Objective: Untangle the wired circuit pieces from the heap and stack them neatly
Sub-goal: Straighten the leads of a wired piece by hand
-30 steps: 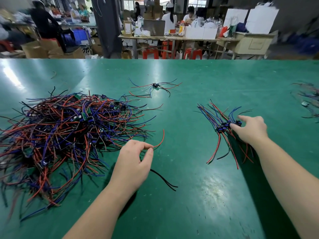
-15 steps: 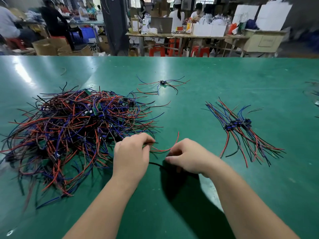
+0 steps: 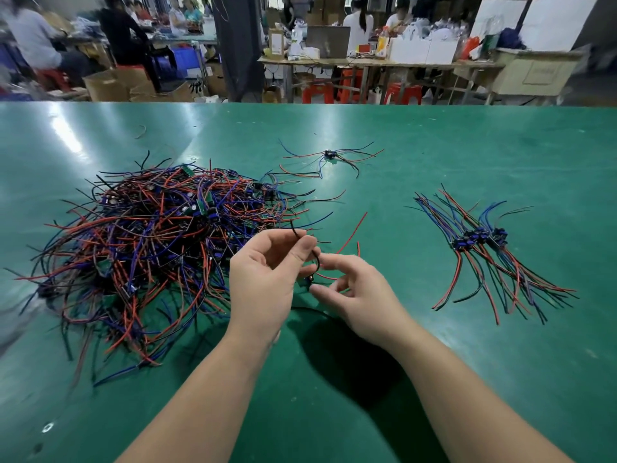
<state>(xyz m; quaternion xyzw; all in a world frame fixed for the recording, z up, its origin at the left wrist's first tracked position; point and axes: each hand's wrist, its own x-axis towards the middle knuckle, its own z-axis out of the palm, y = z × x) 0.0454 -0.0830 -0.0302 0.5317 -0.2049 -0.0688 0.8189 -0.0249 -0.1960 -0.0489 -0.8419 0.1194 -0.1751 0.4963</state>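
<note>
A big tangled heap (image 3: 157,248) of red, blue and black wired circuit pieces covers the left of the green table (image 3: 434,379). A neat stack (image 3: 480,242) of aligned pieces lies at the right. My left hand (image 3: 263,282) is raised just right of the heap and pinches a black wire of one wired circuit piece (image 3: 315,262). My right hand (image 3: 354,292) is close beside it, with finger and thumb curled round the same piece's small board and red wire. Most of that piece is hidden between the hands.
One separate wired piece (image 3: 329,155) lies farther back at the table's middle. A stray bit of wire (image 3: 142,131) lies far left. Beyond the table's far edge are other workbenches, boxes, red stools and seated people.
My right hand left the stack at the right and came to the left hand. Both hands have lifted one piece off the table beside the heap.
</note>
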